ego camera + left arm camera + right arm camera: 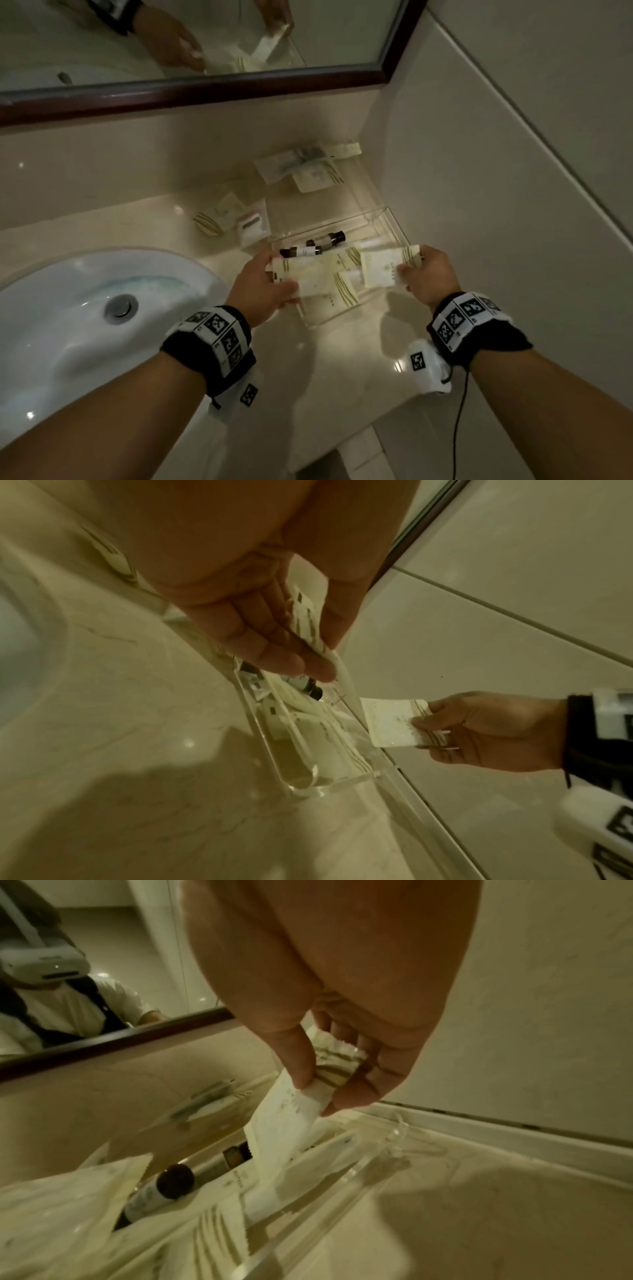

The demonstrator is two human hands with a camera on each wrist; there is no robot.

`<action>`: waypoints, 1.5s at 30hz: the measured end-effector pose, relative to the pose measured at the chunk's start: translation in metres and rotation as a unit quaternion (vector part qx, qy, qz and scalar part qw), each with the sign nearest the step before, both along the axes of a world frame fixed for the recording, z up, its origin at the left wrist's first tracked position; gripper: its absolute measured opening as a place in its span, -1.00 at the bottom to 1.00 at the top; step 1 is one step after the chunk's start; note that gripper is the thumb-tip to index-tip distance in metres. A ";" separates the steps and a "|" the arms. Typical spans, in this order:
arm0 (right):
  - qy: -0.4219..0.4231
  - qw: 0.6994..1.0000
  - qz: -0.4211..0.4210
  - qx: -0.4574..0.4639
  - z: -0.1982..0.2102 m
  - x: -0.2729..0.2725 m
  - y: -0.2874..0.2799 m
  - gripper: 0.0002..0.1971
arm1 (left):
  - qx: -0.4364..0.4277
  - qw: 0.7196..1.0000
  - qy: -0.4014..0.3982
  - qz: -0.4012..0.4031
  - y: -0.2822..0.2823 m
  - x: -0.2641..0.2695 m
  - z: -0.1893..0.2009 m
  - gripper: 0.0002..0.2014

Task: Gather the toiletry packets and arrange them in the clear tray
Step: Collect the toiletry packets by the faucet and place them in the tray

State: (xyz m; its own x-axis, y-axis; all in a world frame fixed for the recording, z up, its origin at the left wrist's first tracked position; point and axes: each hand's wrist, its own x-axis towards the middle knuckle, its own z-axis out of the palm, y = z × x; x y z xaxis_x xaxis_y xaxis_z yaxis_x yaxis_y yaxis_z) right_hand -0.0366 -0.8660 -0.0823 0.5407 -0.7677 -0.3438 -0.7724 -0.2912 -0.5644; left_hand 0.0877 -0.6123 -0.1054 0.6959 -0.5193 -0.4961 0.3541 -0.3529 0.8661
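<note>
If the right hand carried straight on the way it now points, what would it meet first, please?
Probably the packets already lying in the clear tray: the right hand points down into it, holding a packet by its striped end. Depth is unclear.

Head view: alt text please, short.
Both hands hold cream toiletry packets over a clear tray on a bathroom counter: left hand a stack, right hand one packet. Small dark bottles lie in the tray; a sink sits left.

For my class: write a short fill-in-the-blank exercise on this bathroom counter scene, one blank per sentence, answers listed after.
1. The right hand pinches a single ____ by its striped end.
2. The left hand holds several packets over the clear ____.
3. Two dark ____ lie in the tray.
4. Left of the tray is a white ____ with a metal drain.

Answers: packet; tray; bottles; sink
</note>
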 end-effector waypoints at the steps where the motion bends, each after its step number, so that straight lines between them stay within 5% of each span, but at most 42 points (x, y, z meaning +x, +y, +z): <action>1: 0.014 1.000 0.015 -0.008 -0.001 0.003 -0.002 -0.87 | -0.005 1.000 0.005 0.000 -0.002 0.000 -0.001 -0.62; 5: 0.070 0.992 0.100 -0.027 -0.014 0.013 -0.018 -0.80 | 0.003 0.998 -0.031 -0.046 -0.014 -0.001 -0.005 -0.47; 10: 0.144 0.968 0.195 -0.062 -0.031 0.025 -0.032 -0.50 | 0.119 0.983 -0.110 -0.081 -0.028 -0.008 -0.010 -0.73; 14: 0.180 0.949 0.248 -0.074 -0.033 0.029 -0.038 -0.51 | 0.198 0.959 -0.170 -0.110 -0.044 -0.015 -0.013 -0.78; 24: 0.168 0.894 0.393 -0.134 -0.030 0.043 -0.042 -0.55 | 0.380 0.852 -0.262 -0.248 -0.068 -0.026 -0.020 -0.68; 32: 0.164 0.884 0.418 -0.126 -0.036 0.041 -0.033 -0.65 | 0.458 0.789 -0.314 -0.263 -0.069 -0.028 -0.008 -0.70; 39: 0.158 0.890 0.410 -0.123 -0.027 0.047 -0.034 -0.55 | 0.468 0.776 -0.341 -0.251 -0.064 -0.031 -0.003 -0.82; 45: 0.133 0.906 0.385 -0.117 -0.031 0.048 -0.024 -0.75 | 0.460 0.783 -0.341 -0.243 -0.060 -0.035 -0.002 -0.66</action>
State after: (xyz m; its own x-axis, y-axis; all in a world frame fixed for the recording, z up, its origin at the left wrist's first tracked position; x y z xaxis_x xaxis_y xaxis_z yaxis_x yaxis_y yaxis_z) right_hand 0.0118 -0.8902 -0.1133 0.8684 -0.2672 -0.4177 -0.3894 -0.8891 -0.2407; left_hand 0.0530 -0.6722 -0.1078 0.7931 -0.4457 -0.4152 -0.4489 -0.8884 0.0963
